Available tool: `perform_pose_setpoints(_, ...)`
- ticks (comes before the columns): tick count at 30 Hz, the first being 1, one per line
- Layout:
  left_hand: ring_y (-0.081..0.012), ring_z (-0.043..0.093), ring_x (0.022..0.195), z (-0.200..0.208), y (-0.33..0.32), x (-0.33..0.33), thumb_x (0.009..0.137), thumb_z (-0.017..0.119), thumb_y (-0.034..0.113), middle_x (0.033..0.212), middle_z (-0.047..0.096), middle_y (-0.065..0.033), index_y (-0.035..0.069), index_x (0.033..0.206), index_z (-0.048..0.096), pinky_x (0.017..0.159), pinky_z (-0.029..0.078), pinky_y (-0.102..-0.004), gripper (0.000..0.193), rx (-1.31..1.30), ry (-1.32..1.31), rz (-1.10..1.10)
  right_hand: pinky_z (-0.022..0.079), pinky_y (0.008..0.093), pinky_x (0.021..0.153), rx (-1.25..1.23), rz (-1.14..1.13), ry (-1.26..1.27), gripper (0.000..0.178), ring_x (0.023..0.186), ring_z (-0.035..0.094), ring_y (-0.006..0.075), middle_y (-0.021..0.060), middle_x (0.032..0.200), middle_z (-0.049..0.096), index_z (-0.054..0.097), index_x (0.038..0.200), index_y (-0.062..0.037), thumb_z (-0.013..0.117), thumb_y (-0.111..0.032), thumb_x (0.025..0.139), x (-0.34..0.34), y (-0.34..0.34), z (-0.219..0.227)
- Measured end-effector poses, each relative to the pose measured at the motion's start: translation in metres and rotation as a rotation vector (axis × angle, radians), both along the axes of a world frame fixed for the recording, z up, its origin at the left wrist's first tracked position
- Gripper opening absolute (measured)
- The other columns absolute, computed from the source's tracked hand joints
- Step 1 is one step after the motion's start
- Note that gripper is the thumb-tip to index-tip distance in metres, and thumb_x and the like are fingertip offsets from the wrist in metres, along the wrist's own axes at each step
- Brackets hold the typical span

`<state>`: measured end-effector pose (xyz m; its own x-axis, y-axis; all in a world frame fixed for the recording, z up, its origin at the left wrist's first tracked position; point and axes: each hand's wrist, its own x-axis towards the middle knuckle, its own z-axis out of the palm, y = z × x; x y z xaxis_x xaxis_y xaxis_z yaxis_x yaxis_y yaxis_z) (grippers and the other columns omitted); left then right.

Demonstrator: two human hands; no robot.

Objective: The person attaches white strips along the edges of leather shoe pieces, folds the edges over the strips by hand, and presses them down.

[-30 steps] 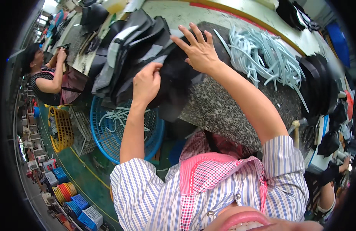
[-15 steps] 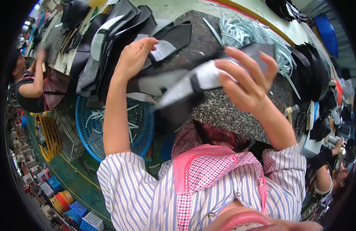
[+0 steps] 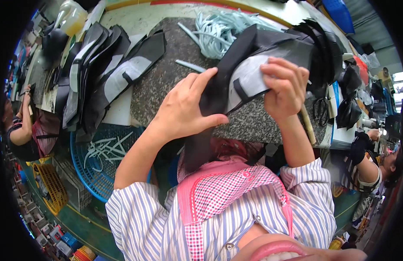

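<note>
Item in hand, 1 o'clock from centre of view: one curved black piece (image 3: pixel 229 61) with grey-white patch (image 3: pixel 245 71) and black tab (image 3: pixel 240 89), held over the speckled surface (image 3: pixel 149 91). Right grip (image 3: pixel 286 85): fingers curled, grasping the piece at its patch. Left grip (image 3: pixel 182 106): thumb and forefinger spread apart against the piece's 9 o'clock edge; cannot tell whether closed on it. At 12 o'clock: heap of pale blue strips (image 3: pixel 210 37). At 10 o'clock: overlapping black pieces (image 3: pixel 88 56). At 2 o'clock: dark stack (image 3: pixel 327 48). At 3 o'clock: scissors (image 3: pixel 322 111), wooden handle (image 3: pixel 306 126) just beside. At 8 o'clock: blue basket (image 3: pixel 84 182) containing pale strips (image 3: pixel 105 152); farther out, yellow basket (image 3: pixel 53 189).
</note>
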<state>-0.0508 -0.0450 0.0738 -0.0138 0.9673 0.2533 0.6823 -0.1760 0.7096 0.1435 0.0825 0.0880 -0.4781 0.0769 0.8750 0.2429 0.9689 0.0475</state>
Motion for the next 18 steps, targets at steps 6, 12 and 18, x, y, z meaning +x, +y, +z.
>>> perform_pose_setpoints(6,-0.0323,0.05,0.098,-0.022,-0.002,0.004,0.065,0.065,0.011,0.105,0.052,-0.0137,0.005,0.115,0.057,0.077,0.044,-0.0388,0.051,0.222,0.48,0.099,0.034,0.0318,0.068,-0.002,-0.068,0.008,0.013,0.081,0.064,0.0182,0.0001,0.08,0.066,0.052,0.068,-0.0112,0.06,-0.002,0.068,0.022,0.003,-0.008)
perform_pose_setpoints(12,-0.0237,0.059,0.079,-0.051,0.009,-0.012,0.072,0.057,0.002,0.085,0.057,-0.0095,0.005,0.108,0.058,0.068,0.046,-0.0332,0.036,0.201,0.164,0.122,0.033,0.0309,0.064,-0.044,-0.046,0.027,0.01,0.079,0.063,0.0136,-0.0039,0.077,0.066,0.054,0.064,-0.0129,0.062,-0.006,0.064,0.035,-0.005,-0.007)
perform_pose_setpoints(18,-0.0144,0.059,0.084,0.039,-0.015,-0.065,0.072,0.05,-0.002,0.087,0.062,-0.0063,-0.002,0.096,0.063,0.076,0.045,-0.0255,0.028,-0.18,-0.154,0.0,0.044,0.0301,0.062,-0.247,0.176,0.331,0.016,0.07,0.063,0.0217,0.0081,0.075,0.065,0.054,0.068,-0.0068,0.064,-0.013,0.079,0.09,-0.001,-0.002)
